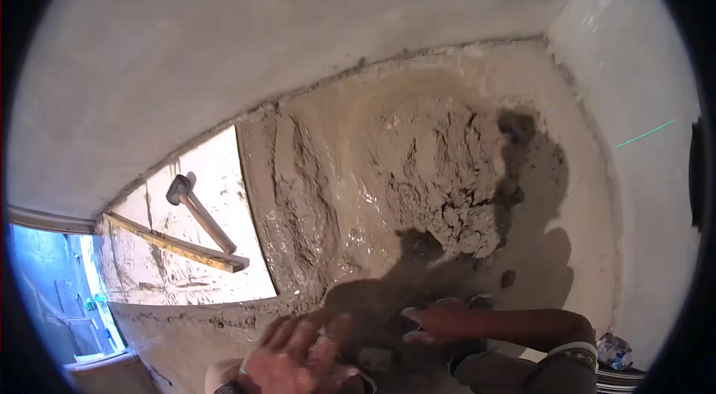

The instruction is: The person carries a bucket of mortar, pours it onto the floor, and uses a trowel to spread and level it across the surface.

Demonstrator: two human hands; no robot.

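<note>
My left hand (pixel 294 357) is at the bottom of the view, left of centre. Its fingers are stretched out and slightly apart, a little blurred, with nothing seen in them. To its right, my right hand (pixel 440 321) reaches in with curled fingers, partly in shadow. Whatever it may grip is too dark to make out. Both hands are close to the near edge of a bed of wet mortar (pixel 440 170), which is rough and cracked in the middle and smoother around it. A dark clump (pixel 419 245) lies in the mortar ahead of my right hand.
On a pale tile (pixel 201 233) at left lie a mallet (pixel 201 211) with a dark head and a yellow, mortar-stained straight bar (pixel 175 245). Walls (pixel 298 28) border the mortar behind and at right (pixel 641 80). A crumpled clear plastic item (pixel 614 351) sits lower right.
</note>
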